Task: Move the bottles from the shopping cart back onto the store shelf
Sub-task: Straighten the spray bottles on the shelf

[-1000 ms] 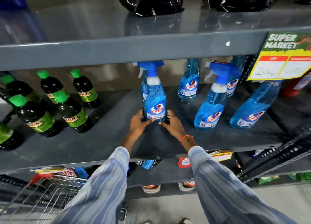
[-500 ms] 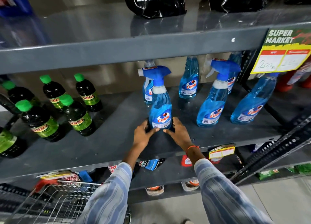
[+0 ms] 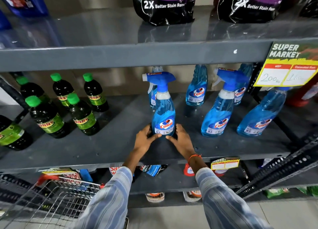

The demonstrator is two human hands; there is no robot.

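Head view. Both forearms, in striped blue-grey sleeves, extend forward and up from the lower frame to the middle grey store shelf (image 3: 103,151). The left hand (image 3: 146,137) and right hand (image 3: 180,139) meet at the base of one blue Colin spray bottle (image 3: 164,118), which stands upright on the shelf surface, near its front edge. Each hand cups one side of the bottle's base; the fingers (image 3: 155,136) of each hand curl inward and press against the lower label area, thumbs toward the front, so the bottle is clamped between the two hands. The right wrist carries an orange thread band (image 3: 194,157).

The bottle's trigger head points left. Further Colin spray bottles (image 3: 216,118) stand to the right and behind it, apart from it. Dark bottles with green caps (image 3: 82,116) stand in a group at the left of the same shelf. A yellow price card (image 3: 289,68) hangs from the upper shelf edge at right. The wire shopping cart (image 3: 51,199) sits at lower left, under the left sleeve.
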